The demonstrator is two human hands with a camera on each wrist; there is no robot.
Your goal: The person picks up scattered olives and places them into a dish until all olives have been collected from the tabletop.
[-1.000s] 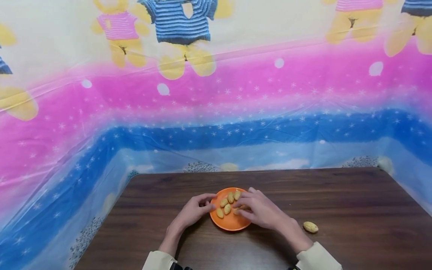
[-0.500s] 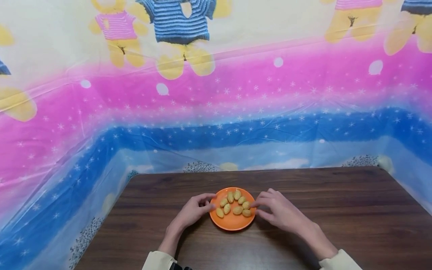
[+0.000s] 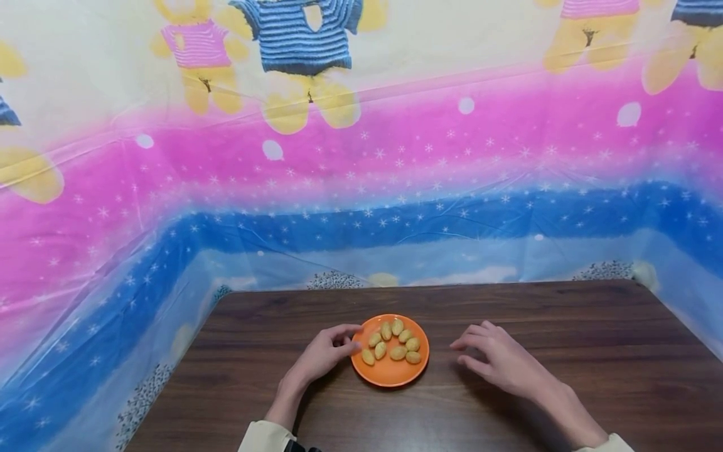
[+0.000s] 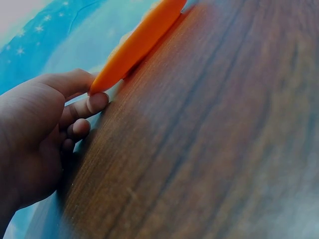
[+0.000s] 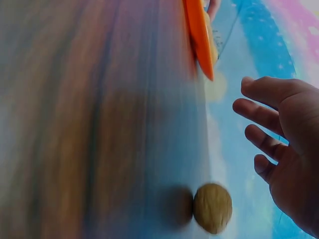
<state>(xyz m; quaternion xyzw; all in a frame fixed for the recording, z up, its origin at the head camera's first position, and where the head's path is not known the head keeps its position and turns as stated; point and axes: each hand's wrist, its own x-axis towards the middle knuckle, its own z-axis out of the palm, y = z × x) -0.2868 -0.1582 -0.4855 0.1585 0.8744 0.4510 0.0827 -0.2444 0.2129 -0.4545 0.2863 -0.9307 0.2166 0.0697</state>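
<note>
A round orange plate (image 3: 390,376) sits on the table with several tan, ridged walnuts (image 3: 398,351) spread over it. At its left rim, my left hand (image 3: 323,355) pinches the edge; in the left wrist view the thumb lies above the rim and a finger below it. My right hand (image 3: 499,361) hovers to the right of the plate, apart from it, fingers loosely bent and nothing in them. A single walnut (image 5: 213,208) rests on the table below that hand in the right wrist view; in the head view it is hidden behind the right arm.
The dark wood-grain table (image 3: 271,314) extends to both sides of the plate. Behind and beside it hangs a patterned cloth (image 3: 361,226) in pink and blue with bear figures.
My right hand has drawn back from over the plate to the right, uncovering the walnuts there, and its arm now hides the lone walnut. The left hand stays at the rim.
</note>
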